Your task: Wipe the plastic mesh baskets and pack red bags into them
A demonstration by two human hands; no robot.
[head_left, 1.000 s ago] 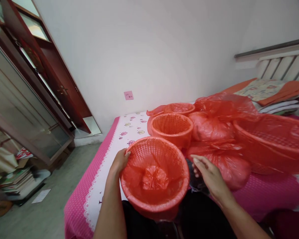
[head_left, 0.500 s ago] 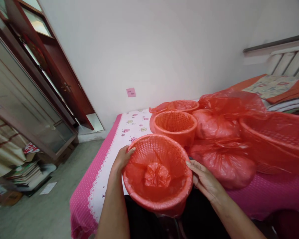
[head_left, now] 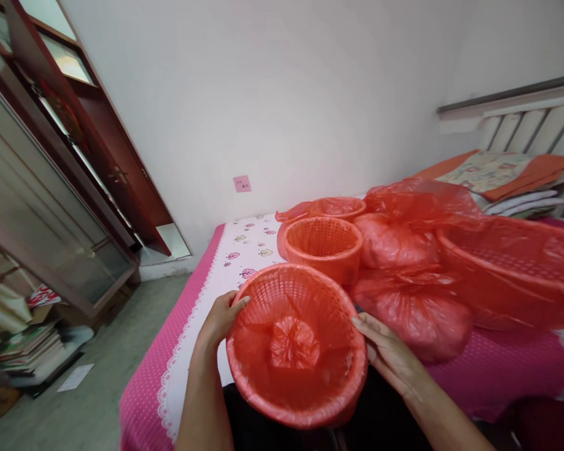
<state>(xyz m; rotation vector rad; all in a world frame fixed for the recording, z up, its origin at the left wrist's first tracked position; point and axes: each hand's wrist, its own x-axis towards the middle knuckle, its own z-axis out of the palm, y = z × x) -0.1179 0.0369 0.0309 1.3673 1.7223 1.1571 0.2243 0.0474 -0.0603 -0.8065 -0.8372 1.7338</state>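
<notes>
A round red plastic basket [head_left: 297,401] is tilted toward me above my dark-clothed lap, lined with a thin red plastic bag [head_left: 295,341] that is folded over its rim. My left hand [head_left: 223,318] grips the basket's left side, thumb on the rim and fingers out of sight behind it. On the right side my right hand [head_left: 389,351] holds the rim between thumb and fingers. Just beyond stands another red basket [head_left: 324,241], its mesh wall showing inside. Tied, filled red plastic bags [head_left: 418,313] lie to the right of it.
A larger bag-lined basket [head_left: 512,275] stands at right on the bed [head_left: 192,326]. Farther back are another lined basket [head_left: 336,205] and folded bedding [head_left: 498,175]. The white wall [head_left: 286,94] runs behind, with a door [head_left: 117,163] at left. Books [head_left: 31,351] are stacked near the floor.
The view has shifted slightly to the right. The basket in my hands sits a little lower and nearer, and both hands keep their hold on its rim.
</notes>
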